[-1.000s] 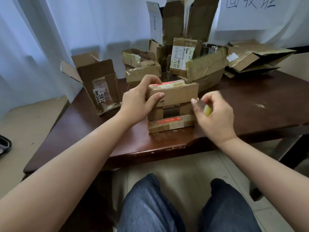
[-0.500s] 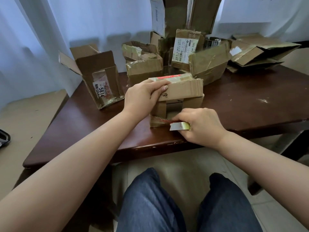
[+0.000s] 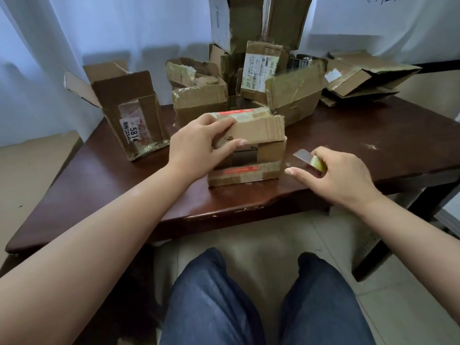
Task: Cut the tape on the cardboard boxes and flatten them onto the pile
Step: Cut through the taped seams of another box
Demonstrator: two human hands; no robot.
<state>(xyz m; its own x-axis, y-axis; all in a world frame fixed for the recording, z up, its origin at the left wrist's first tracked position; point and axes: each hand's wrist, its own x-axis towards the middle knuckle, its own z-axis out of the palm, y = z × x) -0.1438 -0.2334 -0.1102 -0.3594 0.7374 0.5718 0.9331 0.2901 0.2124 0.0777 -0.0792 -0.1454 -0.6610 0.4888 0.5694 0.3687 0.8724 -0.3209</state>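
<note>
1. The left hand is gripping the small cardboard box at its upper left end, fingers curling over the top and the thumb pressing on the near face.
2. That box is standing on the dark wooden table close to the near edge, directly under and to the right of the left hand's hold; strips of red-printed tape are running along its lower band, below the thumb, and another strip along its top edge, just past the fingertips.
3. The right hand is pinching a yellow-handled cutter, its flat grey blade pointing up and left toward the box's right end.
4. The blade tip is hovering just beside the box, not touching it; the right forefinger is stretching out toward the box's lower right corner.
5. Beyond the left hand's hold, open boxes are sitting further back: one with a label reading 5814 to the left, and a cluster of torn cartons behind.
6. Far beyond the right hand's pinch, a pile of flattened cardboard is lying at the table's back right.
</note>
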